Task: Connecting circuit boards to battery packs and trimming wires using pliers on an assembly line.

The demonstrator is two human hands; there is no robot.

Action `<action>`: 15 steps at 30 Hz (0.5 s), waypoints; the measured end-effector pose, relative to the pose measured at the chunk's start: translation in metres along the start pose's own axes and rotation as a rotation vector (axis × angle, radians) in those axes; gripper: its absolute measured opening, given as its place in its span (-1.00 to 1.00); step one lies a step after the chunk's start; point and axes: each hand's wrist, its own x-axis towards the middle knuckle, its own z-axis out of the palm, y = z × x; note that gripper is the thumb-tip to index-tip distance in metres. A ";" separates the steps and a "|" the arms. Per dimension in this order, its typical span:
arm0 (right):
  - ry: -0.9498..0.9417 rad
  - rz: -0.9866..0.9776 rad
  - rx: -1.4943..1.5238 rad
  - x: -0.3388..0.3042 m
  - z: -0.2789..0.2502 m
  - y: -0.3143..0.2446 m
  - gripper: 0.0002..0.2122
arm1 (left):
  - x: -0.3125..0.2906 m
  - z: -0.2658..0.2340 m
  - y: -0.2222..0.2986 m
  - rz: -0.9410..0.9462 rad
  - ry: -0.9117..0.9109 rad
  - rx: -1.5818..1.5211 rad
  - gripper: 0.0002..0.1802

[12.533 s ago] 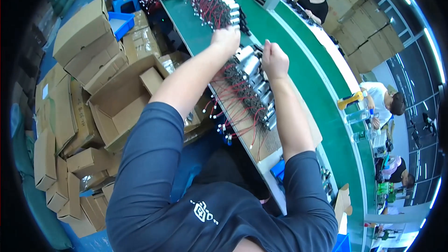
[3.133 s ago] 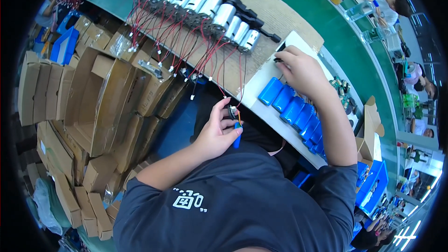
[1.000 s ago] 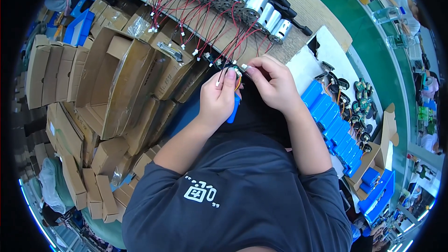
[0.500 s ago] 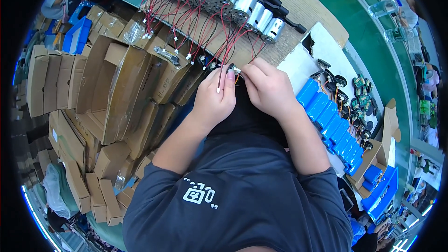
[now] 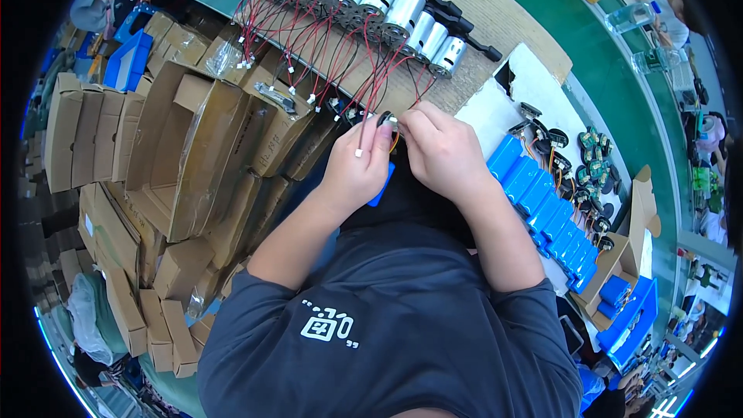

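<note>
My left hand (image 5: 354,166) is closed, pinching a small round black circuit board (image 5: 385,118) between thumb and fingers. Below that hand a blue battery pack (image 5: 382,186) partly shows, mostly hidden by the palm. My right hand (image 5: 443,149) is closed right beside it, fingertips at a small white connector (image 5: 393,121) on the board's edge; the fingers hide part of it. Red and black wires (image 5: 379,81) run down to my hands from a row of silver motors (image 5: 404,12) on the bench. One loose white plug (image 5: 358,153) dangles across my left fingers.
To the right, several blue battery packs (image 5: 548,213) lie in a row on a white board (image 5: 534,70), with black round boards (image 5: 557,138) and green circuit boards (image 5: 594,162) beyond. Cardboard boxes (image 5: 166,147) crowd the left. A blue tray (image 5: 638,317) stands at the lower right.
A blue battery pack has come into view below my left hand. Both hands stay together at the board, with only slight shifts of the fingers.
</note>
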 end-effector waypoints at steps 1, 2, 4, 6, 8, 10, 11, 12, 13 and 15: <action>-0.048 0.024 -0.010 0.001 -0.006 -0.004 -0.80 | -0.004 0.004 -0.001 0.005 0.001 -0.005 -0.85; -0.096 0.050 -0.022 0.002 -0.013 -0.009 -0.79 | -0.014 0.009 -0.001 -0.157 -0.011 -0.326 -0.83; -0.043 0.087 -0.003 -0.001 -0.040 -0.019 -0.77 | -0.032 0.020 -0.003 -0.485 -0.031 -0.973 -0.77; 0.024 0.156 -0.098 -0.007 -0.068 -0.008 -0.73 | -0.041 0.025 -0.015 -0.481 0.021 -0.979 -0.73; 0.026 0.175 -0.223 -0.019 -0.091 0.013 -0.72 | -0.050 0.031 -0.026 -0.485 0.138 -0.957 -0.63; -0.072 0.279 -0.375 -0.030 -0.096 0.033 -0.75 | -0.055 0.039 -0.039 -0.493 0.160 -0.917 -0.61; -0.075 0.265 -0.370 -0.033 -0.097 0.042 -0.75 | -0.052 0.041 -0.048 -0.496 0.171 -0.870 -0.60; -0.079 0.256 -0.383 -0.037 -0.098 0.049 -0.76 | -0.050 0.041 -0.057 -0.498 0.183 -0.819 -0.59; -0.083 0.248 -0.392 -0.039 -0.097 0.051 -0.77 | -0.051 0.041 -0.065 -0.501 0.196 -0.810 -0.59; -0.085 0.232 -0.389 -0.039 -0.091 0.050 -0.78 | -0.051 0.040 -0.077 -0.371 0.167 -0.509 -0.60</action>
